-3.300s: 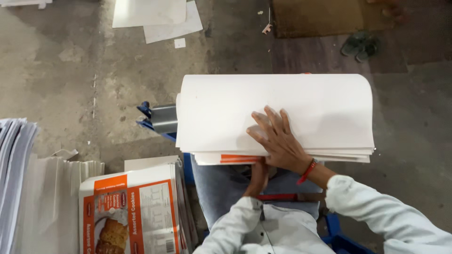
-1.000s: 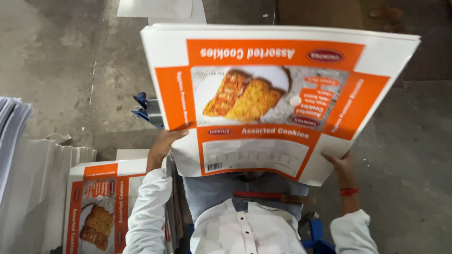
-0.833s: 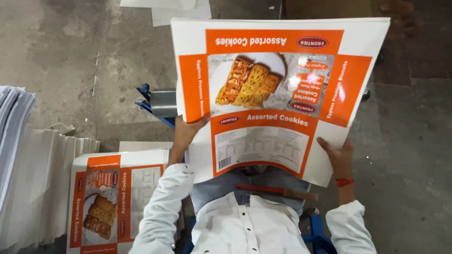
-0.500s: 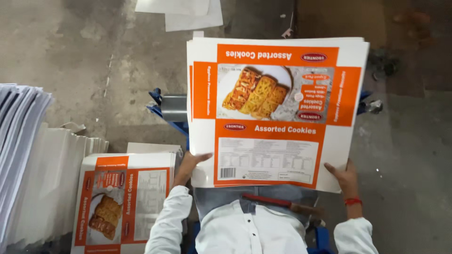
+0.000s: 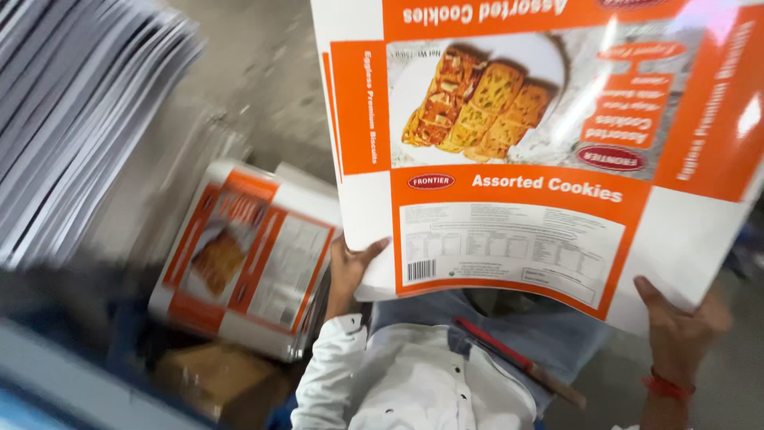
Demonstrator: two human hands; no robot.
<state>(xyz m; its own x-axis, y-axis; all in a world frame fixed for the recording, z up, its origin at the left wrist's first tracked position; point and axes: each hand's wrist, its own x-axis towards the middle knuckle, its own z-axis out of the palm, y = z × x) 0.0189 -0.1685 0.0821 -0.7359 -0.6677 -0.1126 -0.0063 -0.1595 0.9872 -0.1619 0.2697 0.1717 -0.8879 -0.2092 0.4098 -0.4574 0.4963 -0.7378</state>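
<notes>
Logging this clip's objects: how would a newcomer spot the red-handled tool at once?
Start from the big printed carton sheet that both hands hold up, the left hand and the right hand at its lower edge. Just below it, the red-handled tool lies slanted across the person's lap. It is the only long, thin thing here; everything else is flat card.
</notes>
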